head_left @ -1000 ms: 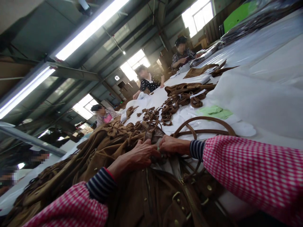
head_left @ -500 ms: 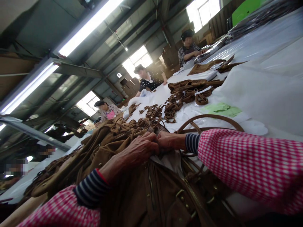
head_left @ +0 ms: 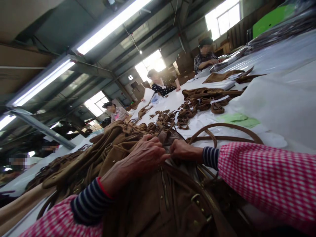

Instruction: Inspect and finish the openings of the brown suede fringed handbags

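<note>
A brown bag [head_left: 140, 200] with brass-coloured zippers and buckles lies right in front of me. Its mouth is partly unzipped, and a greyish lining shows inside. My left hand [head_left: 148, 149] is closed at the left side of that opening, fingers curled on the bag's edge. Just across from it, my right hand [head_left: 184, 150] is closed in a fist on the other side of the mouth. The fingertips of the two hands are almost touching, and what lies between them is too small to make out. A brown carrying strap [head_left: 229, 125] loops up beyond my right wrist.
More brown bags [head_left: 108, 141] are heaped to the left. Bundled brown straps [head_left: 184, 115] lie ahead on the white table, near green paper [head_left: 240, 120] and white sheeting [head_left: 276, 89]. Several co-workers stand along the far side, one in a dotted top [head_left: 169, 85].
My hands have drawn slightly apart at the bag's mouth, the right one moving right. The view has shifted a little. A co-worker at the back now holds up a white sheet.
</note>
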A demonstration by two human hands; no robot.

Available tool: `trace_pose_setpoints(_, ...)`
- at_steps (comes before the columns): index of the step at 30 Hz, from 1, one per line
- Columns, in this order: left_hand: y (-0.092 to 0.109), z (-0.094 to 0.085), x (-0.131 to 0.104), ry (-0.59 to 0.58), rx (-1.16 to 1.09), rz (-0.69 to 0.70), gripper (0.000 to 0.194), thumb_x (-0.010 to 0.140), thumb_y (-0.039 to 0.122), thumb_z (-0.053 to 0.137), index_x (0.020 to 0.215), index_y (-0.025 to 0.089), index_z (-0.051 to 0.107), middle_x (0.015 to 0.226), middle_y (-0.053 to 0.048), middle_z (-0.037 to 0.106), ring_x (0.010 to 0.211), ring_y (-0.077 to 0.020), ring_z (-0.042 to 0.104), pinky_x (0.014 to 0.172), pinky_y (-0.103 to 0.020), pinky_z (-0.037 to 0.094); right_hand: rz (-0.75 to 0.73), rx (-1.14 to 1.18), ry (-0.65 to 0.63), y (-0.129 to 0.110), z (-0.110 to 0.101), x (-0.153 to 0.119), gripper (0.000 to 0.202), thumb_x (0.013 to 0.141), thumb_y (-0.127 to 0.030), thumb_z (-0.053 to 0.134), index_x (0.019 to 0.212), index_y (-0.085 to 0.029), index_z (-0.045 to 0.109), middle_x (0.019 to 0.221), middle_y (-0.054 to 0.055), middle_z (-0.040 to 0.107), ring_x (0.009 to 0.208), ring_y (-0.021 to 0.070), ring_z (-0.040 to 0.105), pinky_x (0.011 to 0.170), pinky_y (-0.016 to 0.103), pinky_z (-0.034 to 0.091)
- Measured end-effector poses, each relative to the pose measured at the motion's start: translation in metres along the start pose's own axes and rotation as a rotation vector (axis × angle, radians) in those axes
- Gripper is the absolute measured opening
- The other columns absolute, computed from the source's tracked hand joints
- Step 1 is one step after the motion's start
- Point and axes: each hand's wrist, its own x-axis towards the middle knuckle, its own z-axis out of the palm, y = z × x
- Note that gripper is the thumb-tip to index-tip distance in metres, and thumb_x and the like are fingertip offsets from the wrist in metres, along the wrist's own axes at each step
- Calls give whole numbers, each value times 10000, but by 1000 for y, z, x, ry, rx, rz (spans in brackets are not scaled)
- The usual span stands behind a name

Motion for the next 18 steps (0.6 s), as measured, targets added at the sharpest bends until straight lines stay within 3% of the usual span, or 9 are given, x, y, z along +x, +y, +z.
trace_pose_setpoints(3,6,9,6,35,51,2,417,1064,368,449,724,186,609,749,-23,620,789,-185,520,1016,-420,318,-2,-135,116,3,11,3,59,669,-139,682,613,-138,663,671,58,623,697,174,547,592,265,313)
trace_pose_setpoints(5,7,18,5,47,11,24,376,1056,335,456,737,187,591,772,-23,621,786,-180,523,981,-383,350,-17,-177,116,3,10,0,47,677,-154,675,634,-135,678,684,62,620,700,178,542,601,273,312)
trace_pose_setpoints(8,9,40,-5,81,-107,15,309,1070,319,436,845,196,609,857,-12,628,828,-169,533,896,-342,365,-74,-133,-26,5,-3,-9,90,698,-153,624,685,-139,712,657,17,605,631,135,510,577,243,335)
trace_pose_setpoints(10,12,57,-16,106,-180,-28,288,1078,323,429,902,210,627,899,-2,624,878,-167,534,932,-353,341,-99,18,-170,11,-15,-17,179,726,-175,588,791,-136,751,662,-1,611,589,117,499,554,223,362)
trace_pose_setpoints(13,17,76,-29,166,-263,-82,300,1084,324,413,917,213,636,940,-5,614,936,-173,518,992,-371,307,-115,148,-185,22,-24,-30,259,725,-201,584,894,-111,759,697,9,629,596,125,518,549,226,385)
trace_pose_setpoints(18,17,75,-27,154,-268,-114,392,1092,355,382,819,193,612,875,-3,624,865,-161,537,936,-366,323,-259,-192,-96,18,-19,-47,164,710,-164,645,849,-143,730,795,24,673,713,155,575,636,247,392)
